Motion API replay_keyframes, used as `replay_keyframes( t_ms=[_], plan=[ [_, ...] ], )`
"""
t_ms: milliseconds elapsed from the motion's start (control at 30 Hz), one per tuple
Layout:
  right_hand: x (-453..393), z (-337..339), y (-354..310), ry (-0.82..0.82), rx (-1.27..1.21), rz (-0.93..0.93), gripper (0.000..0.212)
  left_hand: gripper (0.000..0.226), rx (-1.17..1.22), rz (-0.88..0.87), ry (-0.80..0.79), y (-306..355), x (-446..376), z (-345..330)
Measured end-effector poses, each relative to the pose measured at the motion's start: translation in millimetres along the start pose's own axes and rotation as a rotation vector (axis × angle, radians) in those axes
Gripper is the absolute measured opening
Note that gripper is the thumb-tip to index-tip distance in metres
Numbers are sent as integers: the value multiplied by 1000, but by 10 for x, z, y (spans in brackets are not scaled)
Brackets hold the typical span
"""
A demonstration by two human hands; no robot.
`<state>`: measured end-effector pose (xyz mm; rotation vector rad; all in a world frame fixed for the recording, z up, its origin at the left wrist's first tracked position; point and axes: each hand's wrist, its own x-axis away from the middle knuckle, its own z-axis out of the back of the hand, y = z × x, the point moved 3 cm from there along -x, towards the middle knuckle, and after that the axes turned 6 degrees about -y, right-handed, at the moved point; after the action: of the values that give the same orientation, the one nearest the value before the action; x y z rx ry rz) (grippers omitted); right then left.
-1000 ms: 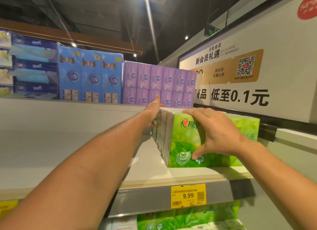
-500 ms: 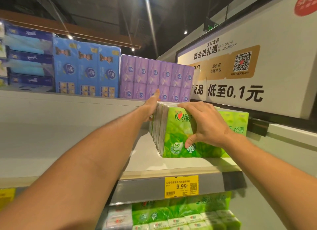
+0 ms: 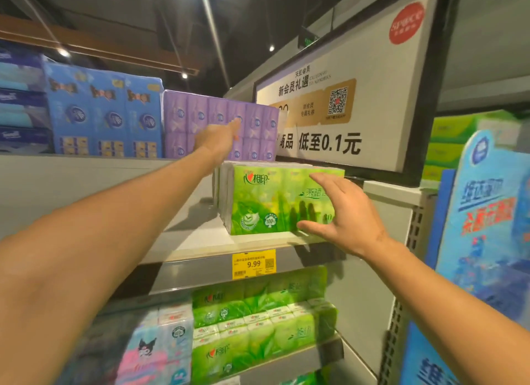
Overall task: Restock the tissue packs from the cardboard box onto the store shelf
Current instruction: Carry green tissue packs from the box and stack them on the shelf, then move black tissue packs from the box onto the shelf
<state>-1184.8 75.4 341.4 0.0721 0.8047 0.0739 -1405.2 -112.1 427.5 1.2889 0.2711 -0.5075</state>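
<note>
Several green tissue packs (image 3: 266,201) stand in a row at the right end of the white store shelf (image 3: 200,235). My right hand (image 3: 341,215) hovers just in front of the front pack's right half, fingers spread, holding nothing. My left hand (image 3: 218,139) is raised above and behind the row, fingers stretched out in front of the purple tissue packs (image 3: 258,118) on the shelf above; it holds nothing. The cardboard box is out of view.
Blue tissue packs (image 3: 103,112) fill the upper shelf to the left. A yellow 9.99 price tag (image 3: 253,263) sits on the shelf edge. More green packs (image 3: 258,321) lie on the lower shelf. A white promo sign (image 3: 344,98) hangs at right, with a blue display (image 3: 481,241) beside it.
My right hand has let go of the front green pack and drawn back to the right. My left hand has lifted off the row's top. The view has shifted right and down.
</note>
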Motion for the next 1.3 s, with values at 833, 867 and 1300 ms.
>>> replay_keyframes(
  t_ms=[833, 867, 1300],
  plan=[
    [8744, 4725, -1374, -243, 220, -1666, 111, 48, -14, -1123, -1661, 2373, 9877, -3784],
    [9043, 4906, -1544, -231, 239, -1741, 107, 47, -4, -1137, -1731, 2441, 10283, -3831],
    [11835, 6389, -2851, 297, 476, -2534, 100, 47, 48, -1242, -2350, 3310, 14120, -4540]
  ],
)
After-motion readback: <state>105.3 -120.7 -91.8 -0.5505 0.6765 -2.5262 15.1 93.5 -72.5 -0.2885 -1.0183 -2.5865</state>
